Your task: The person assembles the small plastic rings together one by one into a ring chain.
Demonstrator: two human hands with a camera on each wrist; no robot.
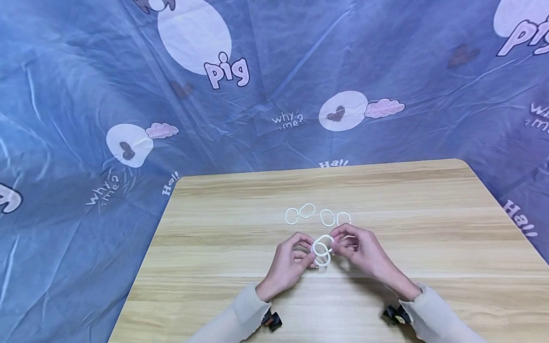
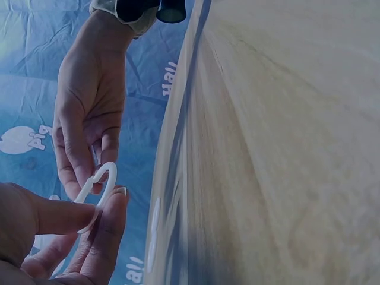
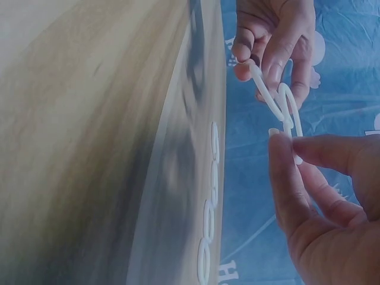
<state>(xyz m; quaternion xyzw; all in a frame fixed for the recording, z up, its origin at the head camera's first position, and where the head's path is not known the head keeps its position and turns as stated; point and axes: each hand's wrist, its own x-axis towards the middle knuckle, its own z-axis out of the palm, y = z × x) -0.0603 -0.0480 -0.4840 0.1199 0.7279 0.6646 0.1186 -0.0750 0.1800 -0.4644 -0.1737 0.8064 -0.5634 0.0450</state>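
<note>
My left hand [image 1: 291, 262] and right hand [image 1: 360, 247] meet low over the table, both gripping slim white oval rings. Between thumb and fingertips the left hand pinches a ring [image 2: 110, 173], its long side tilted. The right thumb and forefinger pinch another ring [image 3: 298, 113], which crosses the left one where they meet. In the head view these rings overlap, with a further white loop [image 1: 329, 261] below them near the left fingertips. Whether the rings are linked, I cannot tell. Fingers cover part of each ring.
Several more white rings lie in a loose row just beyond the hands, among them the leftmost ring [image 1: 286, 216] and the rightmost ring [image 1: 344, 213], close to the right fingers. The wooden table [image 1: 223, 228] backs onto a blue printed cloth [image 1: 266, 133].
</note>
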